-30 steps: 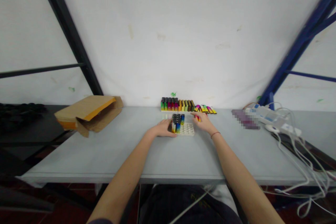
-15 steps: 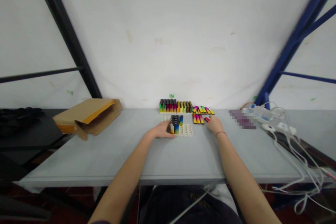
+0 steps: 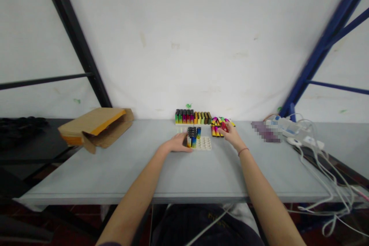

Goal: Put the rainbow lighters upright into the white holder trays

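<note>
A small, glossy red stick-shaped piece [image 3: 224,126] is pinched between the thumb and fingers of the right hand [image 3: 231,134], above shiny magenta-and-yellow pieces [image 3: 214,131] laid flat side by side, perhaps so that each can be picked up singly. The thumb and fingers of the left hand [image 3: 176,143] are spread around the left end of a white plastic tray with round sockets [image 3: 205,144], probably to steady it; whether pressure is applied cannot be told. Black-topped blue-and-yellow pieces [image 3: 194,141] are held upright there. Behind, multicoloured pieces [image 3: 184,117] are stood in rows on the grey tabletop [image 3: 198,173].
</note>
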`<state>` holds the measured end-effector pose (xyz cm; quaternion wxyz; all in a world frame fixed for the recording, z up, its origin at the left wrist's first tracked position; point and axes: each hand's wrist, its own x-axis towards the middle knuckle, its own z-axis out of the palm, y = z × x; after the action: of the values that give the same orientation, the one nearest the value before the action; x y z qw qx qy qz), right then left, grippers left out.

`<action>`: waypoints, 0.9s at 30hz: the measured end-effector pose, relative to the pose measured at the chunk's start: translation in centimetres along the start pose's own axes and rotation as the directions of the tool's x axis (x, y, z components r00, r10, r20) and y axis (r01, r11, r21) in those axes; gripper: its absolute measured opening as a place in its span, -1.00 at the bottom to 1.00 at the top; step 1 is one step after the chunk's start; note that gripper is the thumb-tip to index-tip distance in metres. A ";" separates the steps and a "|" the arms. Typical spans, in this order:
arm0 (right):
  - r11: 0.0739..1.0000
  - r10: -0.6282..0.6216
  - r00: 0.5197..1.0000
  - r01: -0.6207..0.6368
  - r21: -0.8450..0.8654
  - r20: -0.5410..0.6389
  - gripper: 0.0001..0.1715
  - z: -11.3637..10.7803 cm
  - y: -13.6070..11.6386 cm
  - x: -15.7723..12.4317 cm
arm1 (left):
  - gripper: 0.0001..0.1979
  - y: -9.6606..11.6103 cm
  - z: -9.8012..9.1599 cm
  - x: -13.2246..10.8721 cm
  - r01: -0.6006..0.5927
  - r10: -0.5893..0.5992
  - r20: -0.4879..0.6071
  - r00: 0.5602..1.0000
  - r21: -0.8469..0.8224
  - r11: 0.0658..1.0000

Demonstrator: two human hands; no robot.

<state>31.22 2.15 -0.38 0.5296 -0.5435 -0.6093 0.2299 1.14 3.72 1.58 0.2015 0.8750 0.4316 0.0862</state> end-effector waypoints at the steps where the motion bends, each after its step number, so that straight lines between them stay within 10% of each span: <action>1: 0.999 0.018 1.000 -0.019 0.029 0.015 -0.58 0.3 -0.4 -0.1 | -0.14 -0.1 0.0 0.0 -0.002 0.002 -0.001 1.000 -0.003 1.000; 8: 0.918 0.114 0.975 -0.177 0.355 0.190 -0.55 2.0 -2.8 -1.1 | -0.14 -0.7 0.4 0.5 -0.016 0.016 0.002 1.000 0.020 1.000; 14: 0.720 0.237 0.835 -0.494 0.487 0.496 -0.46 2.0 -3.4 -1.1 | -0.17 -0.5 0.4 0.4 -0.021 0.021 -0.010 1.000 0.009 1.000; 27: 0.624 0.282 0.794 -0.579 0.525 0.539 -0.50 2.3 -4.1 -1.4 | -0.18 -0.4 0.3 0.2 0.006 -0.006 -0.016 1.000 0.018 1.000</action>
<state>27.24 0.31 1.83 0.4759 -0.3889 -0.4286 0.6622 1.10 4.01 1.17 0.1902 0.8749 0.4365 0.0888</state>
